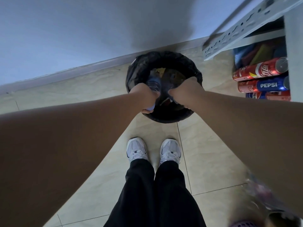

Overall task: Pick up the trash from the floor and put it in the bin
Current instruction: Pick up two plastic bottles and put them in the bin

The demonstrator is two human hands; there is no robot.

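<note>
Glossy tiled floor point(91, 89); crinkled plastic bin liner point(193, 69)

Both hands hide their fingers over the bin point(165, 118) – the right one's point(186, 94) load can't be told; bottom right, a blurred plastic bag point(260, 194) is cut off

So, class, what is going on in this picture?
A person stands over a black-lined bin by the wall. The left hand grips a clear plastic bottle with a blue cap above the bin's opening; the right hand is closed there too, on something unclear. Trash already lies inside. Soda cans sit on a shelf nearby.
</note>
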